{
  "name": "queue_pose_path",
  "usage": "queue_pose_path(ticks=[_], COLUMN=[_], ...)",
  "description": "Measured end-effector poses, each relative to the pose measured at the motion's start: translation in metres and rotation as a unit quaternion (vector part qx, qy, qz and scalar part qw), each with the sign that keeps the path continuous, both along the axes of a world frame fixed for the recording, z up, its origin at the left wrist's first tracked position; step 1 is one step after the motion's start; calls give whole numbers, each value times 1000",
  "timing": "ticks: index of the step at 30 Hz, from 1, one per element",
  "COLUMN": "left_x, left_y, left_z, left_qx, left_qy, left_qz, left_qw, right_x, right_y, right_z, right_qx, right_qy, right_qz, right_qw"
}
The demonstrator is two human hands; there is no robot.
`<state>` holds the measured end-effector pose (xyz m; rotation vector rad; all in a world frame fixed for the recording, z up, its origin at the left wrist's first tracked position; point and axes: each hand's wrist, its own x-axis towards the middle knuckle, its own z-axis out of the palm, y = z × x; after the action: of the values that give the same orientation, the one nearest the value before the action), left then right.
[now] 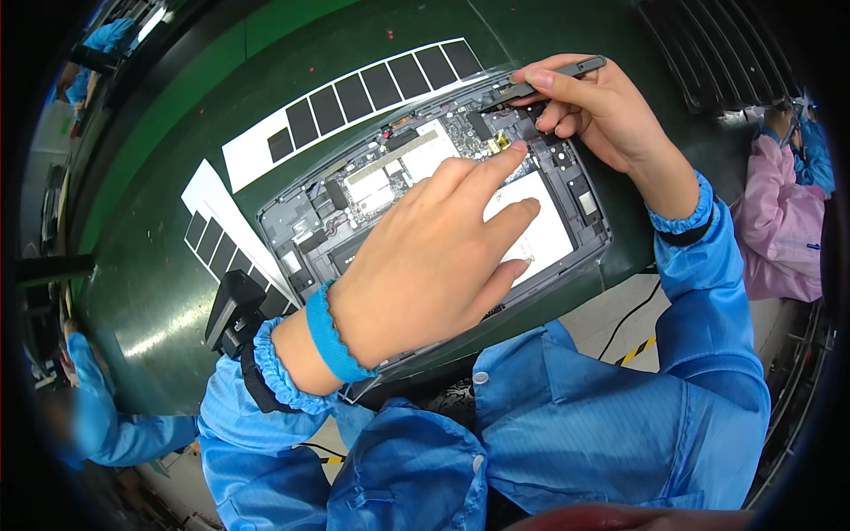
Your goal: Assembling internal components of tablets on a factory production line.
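An opened laptop base (595,232) lies at a slant on the green bench, its circuit board and white-covered battery (544,234) exposed. Over the middle of it stretches my left hand (434,239), palm down with fingers apart. One fingertip rests by a small gold-coloured part (502,140) on the board. What lies under the palm is hidden. At the far right corner of the base, my right hand (602,111) pinches black tweezers (567,73). Their tips point left over the board's far edge; whether they grip anything is too small to tell.
White sheets of black rectangular pads lie behind the base (354,96) and left of it (212,239) on the green bench (142,292). A ribbed black tray (717,53) sits at the far right. Other people in blue (97,398) and pink (779,221) are at the sides.
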<state>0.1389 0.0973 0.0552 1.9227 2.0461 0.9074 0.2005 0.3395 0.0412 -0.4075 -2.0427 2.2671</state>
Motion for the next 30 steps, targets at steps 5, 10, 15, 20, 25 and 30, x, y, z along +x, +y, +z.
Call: queue_pose_path(ticks=[5, 10, 15, 20, 25, 30], left_x=[2, 3, 5, 2, 1, -1], left_y=[1, 0, 1, -1, 0, 1], left_z=[2, -1, -1, -5, -10, -13], left_qx=[-20, -41, -54, -39, -14, -6], left_qy=[49, 99, 117, 125, 121, 122], left_qz=[35, 53, 47, 56, 62, 71], left_qw=[998, 993, 991, 990, 991, 990], right_x=[0, 0, 2, -1, -1, -6], right_y=[1, 2, -1, -3, -5, -7], right_z=[-1, -4, -3, -5, 0, -2], right_qx=[8, 24, 31, 46, 46, 36], right_qy=[18, 26, 51, 62, 62, 93], right_qz=[7, 5, 9, -23, -54, -79], right_qw=[1000, 999, 998, 997, 996, 992])
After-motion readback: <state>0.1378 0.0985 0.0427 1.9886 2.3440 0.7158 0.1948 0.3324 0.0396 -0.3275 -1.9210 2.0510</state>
